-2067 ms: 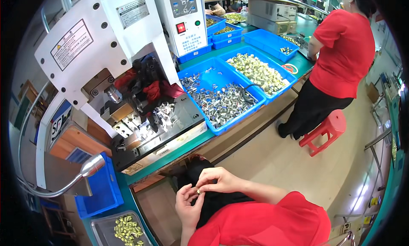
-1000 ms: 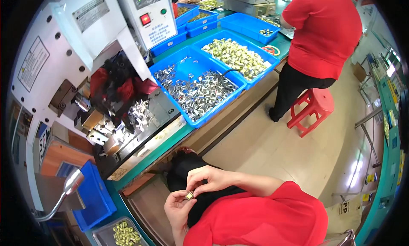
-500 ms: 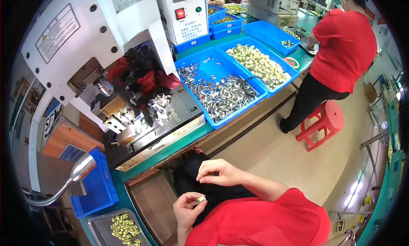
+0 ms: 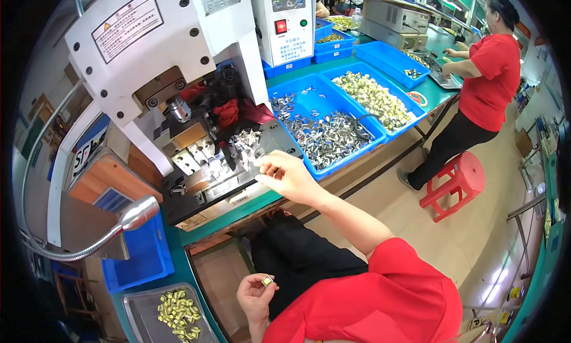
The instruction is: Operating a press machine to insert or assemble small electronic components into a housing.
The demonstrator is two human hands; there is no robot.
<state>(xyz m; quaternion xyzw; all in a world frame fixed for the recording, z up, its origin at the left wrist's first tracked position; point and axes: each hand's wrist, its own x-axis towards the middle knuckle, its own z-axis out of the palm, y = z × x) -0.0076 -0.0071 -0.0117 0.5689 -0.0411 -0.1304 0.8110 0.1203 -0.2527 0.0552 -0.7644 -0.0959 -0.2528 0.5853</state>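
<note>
Over my lap, my left hand [image 4: 254, 296] pinches a small yellow-and-silver metal-cased part [image 4: 267, 280] between thumb and fingertips. My right hand [image 4: 289, 176] is raised at the front edge of the press's black bed [image 4: 262, 175], thumb and fingers drawn together. Whatever sits between those fingertips, if anything, is too small to make out. Just beyond them lies a heap of small shiny metal pieces [image 4: 245, 145] on the bed. Left of that heap are metal tooling blocks [image 4: 189, 162] under the press head [image 4: 179, 109].
Right of the press [image 4: 143, 40], a blue tray [image 4: 324, 175] holds silver pieces and another [image 4: 423, 113] holds yellow parts. A grey tray [image 4: 134, 316] of yellow parts sits lower left, near a flexible lamp [image 4: 140, 213]. Another person [image 4: 491, 75] stands by a red stool [image 4: 464, 173].
My right hand has moved from above my lap, forward to the press bed. My left hand still holds the small part over my lap. The view has shifted slightly.
</note>
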